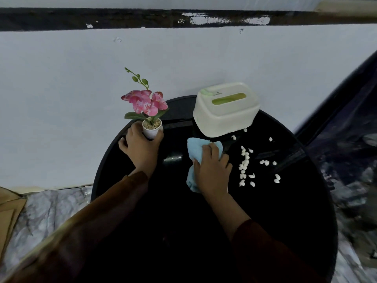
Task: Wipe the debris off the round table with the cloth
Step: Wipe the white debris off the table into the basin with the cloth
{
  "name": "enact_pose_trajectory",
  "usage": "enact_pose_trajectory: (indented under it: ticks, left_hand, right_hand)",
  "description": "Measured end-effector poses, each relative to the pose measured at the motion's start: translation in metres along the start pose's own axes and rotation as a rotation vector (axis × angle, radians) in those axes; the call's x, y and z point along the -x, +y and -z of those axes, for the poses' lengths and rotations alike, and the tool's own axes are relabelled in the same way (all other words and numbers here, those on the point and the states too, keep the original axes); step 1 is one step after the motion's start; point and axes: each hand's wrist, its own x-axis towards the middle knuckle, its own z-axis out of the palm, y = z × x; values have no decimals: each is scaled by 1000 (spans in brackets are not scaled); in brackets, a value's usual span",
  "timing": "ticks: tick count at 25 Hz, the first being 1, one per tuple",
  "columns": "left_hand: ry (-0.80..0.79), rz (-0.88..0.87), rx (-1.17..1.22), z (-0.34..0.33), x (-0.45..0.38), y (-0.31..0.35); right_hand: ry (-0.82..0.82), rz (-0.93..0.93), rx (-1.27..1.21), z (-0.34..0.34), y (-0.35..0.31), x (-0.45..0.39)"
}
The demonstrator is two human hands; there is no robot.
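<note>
Down on the round black table (306, 231), near the middle: right hand (212, 170) flat on the light blue cloth (196, 147), fingers (208, 152) spread and fairly straight, pressing the cloth onto the tabletop. Just right of that hand, white debris (244, 160) strewn in a loose line and a few stray bits toward the right edge. Over at the left edge, left hand (140, 146) wrapped round a small white pot (152, 129), fingers curled on its sides, pink artificial orchid (145, 101) standing upright in it. At the far edge, by the pale wall (61, 99), a cream tissue box (226, 111) with a green slot on top, close beyond the cloth. Small mark on the box lid, too blurred to read.
</note>
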Motion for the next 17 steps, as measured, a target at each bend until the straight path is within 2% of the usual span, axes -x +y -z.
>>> enact_pose_trajectory:
  ticks: [4,7,11,17]
  left_hand:
    - [31,25,-33,-8,5,4]
    - [33,41,-29,-10,11,3]
    - [44,45,-44,-13,15,3]
    - [35,63,-70,-20,15,0]
  right_hand:
    - [48,-9,-26,0,15,-2]
    - [-8,8,-24,4,28,-9]
    - [39,29,-9,8,48,-20]
    - [22,-10,15,15,76,-38]
